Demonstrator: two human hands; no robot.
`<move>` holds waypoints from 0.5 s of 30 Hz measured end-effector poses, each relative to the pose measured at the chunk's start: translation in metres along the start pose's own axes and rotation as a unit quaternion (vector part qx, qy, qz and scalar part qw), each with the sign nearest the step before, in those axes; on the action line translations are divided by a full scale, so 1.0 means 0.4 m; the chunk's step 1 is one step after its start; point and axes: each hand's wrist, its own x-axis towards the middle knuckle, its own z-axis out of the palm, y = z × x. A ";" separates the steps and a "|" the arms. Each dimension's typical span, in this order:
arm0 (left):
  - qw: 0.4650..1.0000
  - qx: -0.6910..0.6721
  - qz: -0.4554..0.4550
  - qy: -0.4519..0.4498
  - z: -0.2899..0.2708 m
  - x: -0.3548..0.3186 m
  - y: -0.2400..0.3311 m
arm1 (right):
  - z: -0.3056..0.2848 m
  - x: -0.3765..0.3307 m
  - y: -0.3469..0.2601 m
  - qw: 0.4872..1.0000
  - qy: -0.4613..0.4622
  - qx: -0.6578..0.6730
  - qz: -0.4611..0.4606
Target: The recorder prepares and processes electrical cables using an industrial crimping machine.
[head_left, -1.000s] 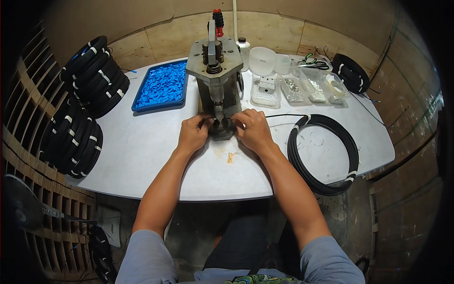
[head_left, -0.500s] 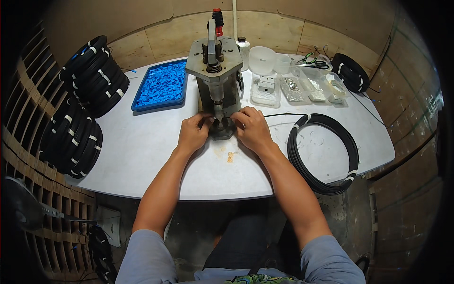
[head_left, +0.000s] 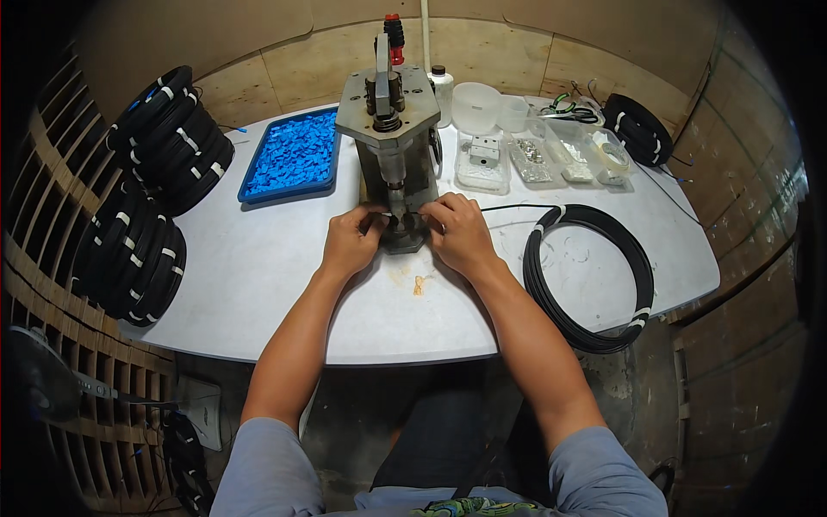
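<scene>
A grey metal hand press [head_left: 392, 129] with a red-tipped lever stands at the middle of the white table [head_left: 258, 276]. My left hand [head_left: 349, 241] and my right hand [head_left: 457, 231] are both at the base of the press, fingers pinched together around something small under the ram; the piece itself is hidden by my fingers. A thin black cable runs from my right hand to a black cable coil [head_left: 590, 276] lying flat on the table at the right.
A blue tray [head_left: 293, 155] of small blue parts sits left of the press. Several clear plastic boxes [head_left: 534, 155] of small parts and a white bowl [head_left: 476, 105] stand behind on the right. Stacks of black cable coils [head_left: 146, 207] lean at the left; another coil [head_left: 637, 129] lies far right.
</scene>
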 end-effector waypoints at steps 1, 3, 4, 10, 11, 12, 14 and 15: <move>1.000 -0.014 0.005 0.005 0.002 0.001 -0.002 | -0.001 -0.001 -0.001 1.000 -0.002 0.000 0.001; 1.000 -0.007 -0.002 -0.002 -0.001 0.000 0.006 | -0.002 -0.001 0.000 1.000 -0.004 0.000 0.002; 1.000 -0.001 -0.009 -0.008 -0.002 0.000 0.012 | -0.002 -0.002 0.002 1.000 -0.003 0.001 0.003; 1.000 -0.025 0.003 0.002 0.002 0.000 0.006 | -0.001 -0.001 0.002 1.000 0.004 0.005 -0.001; 1.000 -0.025 0.003 0.002 0.003 0.000 0.006 | -0.001 -0.002 0.003 1.000 0.006 0.005 -0.002; 1.000 -0.014 0.004 0.001 0.001 0.000 0.009 | -0.002 -0.001 0.002 1.000 0.006 0.005 -0.002; 1.000 -0.004 0.005 0.000 -0.001 0.000 0.008 | -0.004 0.000 0.000 1.000 0.001 0.001 -0.004; 1.000 0.001 -0.001 -0.004 -0.001 0.001 0.006 | -0.005 0.000 0.000 1.000 0.001 0.001 -0.004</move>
